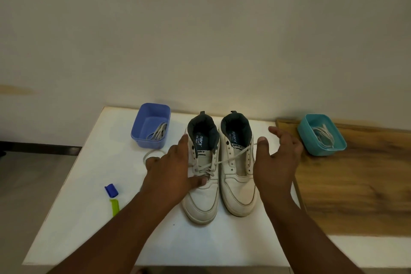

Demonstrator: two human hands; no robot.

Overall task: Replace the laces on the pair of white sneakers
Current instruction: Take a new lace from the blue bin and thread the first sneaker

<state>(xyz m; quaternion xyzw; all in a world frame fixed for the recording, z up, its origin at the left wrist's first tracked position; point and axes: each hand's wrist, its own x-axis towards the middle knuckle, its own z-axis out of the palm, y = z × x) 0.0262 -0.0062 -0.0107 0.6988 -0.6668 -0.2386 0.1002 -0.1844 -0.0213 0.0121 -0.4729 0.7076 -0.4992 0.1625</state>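
Sneakers are seen side by side on the white table point(93, 218), toes pointed toward the camera and dark-lined openings toward the wall. The left sneaker point(201, 198) is white with grey stitching and a scuffed toe; a pale lace point(206, 170) is threaded through only its lower eyelets, and one strand is drawn across onto the right sneaker point(239, 189), whose eyelets are otherwise bare. Printed insoles are visible inside both.

The left hand point(171, 171) is laid against the outer side of the left sneaker, fingers straight, the thumb touching the laced area. The right hand point(278, 158) is spread just beside the right sneaker's outer side, nothing grasped; contact cannot be judged.

A purple-blue tub point(142, 138) holding pale laces is placed at the far left of the table, and a teal tub point(311, 147) with white laces rests on the wooden surface point(355, 196) at right. A blue-and-green object point(113, 198) lies near the table's left edge.
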